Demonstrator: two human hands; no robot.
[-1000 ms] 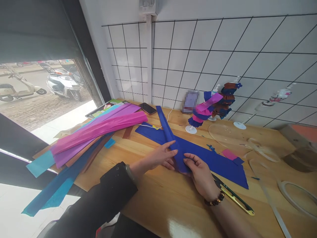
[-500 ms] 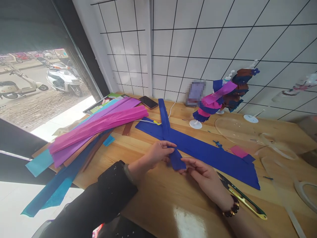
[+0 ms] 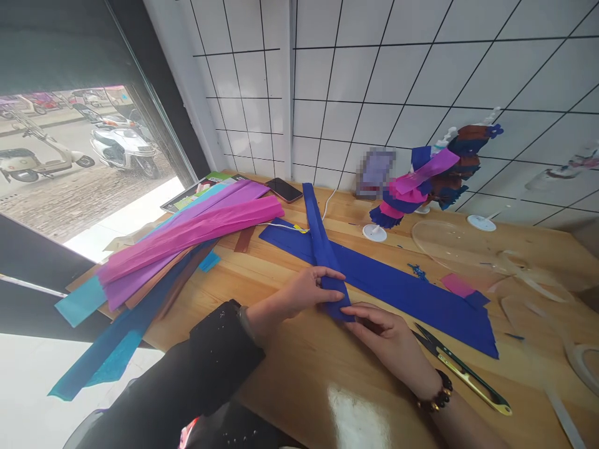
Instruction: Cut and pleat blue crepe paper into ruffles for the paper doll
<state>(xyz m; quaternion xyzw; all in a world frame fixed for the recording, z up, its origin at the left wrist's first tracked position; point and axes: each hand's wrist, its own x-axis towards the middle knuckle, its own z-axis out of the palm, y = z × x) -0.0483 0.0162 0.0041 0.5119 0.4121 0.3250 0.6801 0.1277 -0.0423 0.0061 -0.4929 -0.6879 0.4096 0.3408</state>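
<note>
A narrow folded strip of dark blue crepe paper [image 3: 319, 240] runs from the back of the table toward me, crossing over a wider blue crepe paper sheet [image 3: 402, 290]. My left hand [image 3: 309, 292] pinches the strip near its front end, thumb and fingers closed on it. At the strip's front corner, my right hand [image 3: 381, 330] grips the edge between thumb and forefinger. Thread snips [image 3: 463, 374] with a green and gold handle lie beside my right wrist.
Pink, purple, brown and teal crepe paper [image 3: 187, 237] is piled on the left, overhanging the table edge. A black phone [image 3: 284, 190] lies at the back. Paper-wrapped stems [image 3: 405, 196] stand on white bases by the tiled wall. Clear tape [image 3: 583, 365] is at the right.
The strip's front end now lies narrower and straighter between my hands, where it was spread and angled before. My left hand has shifted slightly right, and the view has moved a little.
</note>
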